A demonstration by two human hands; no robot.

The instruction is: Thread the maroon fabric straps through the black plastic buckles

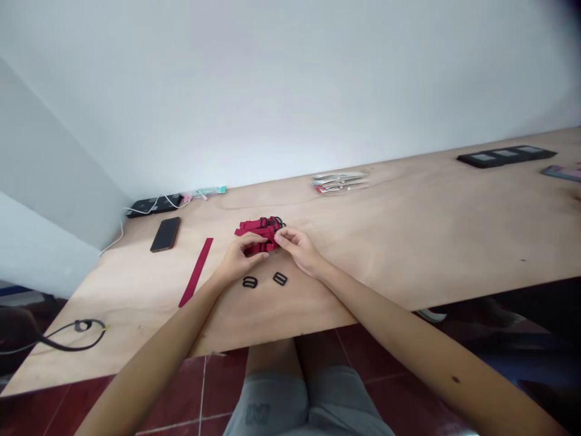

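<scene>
A bundle of red fabric straps [256, 232] threaded with black buckles lies at the middle of the plywood table [390, 242]. My left hand [239, 257] grips its near left side with curled fingers. My right hand [298, 249] pinches its right side between thumb and fingers. Just below the hands lie two loose black plastic slider buckles [249, 282] [280, 278], untouched. A single flat red strap [196, 272] lies slanted on the table to the left of my left hand.
A black phone [166, 234] lies left of the strap, and a black charger with white cables [154, 206] sits at the back corner. Silver and red packets [340, 181] and a black tray [506, 156] stand along the wall. A black cable [82, 333] lies at the left.
</scene>
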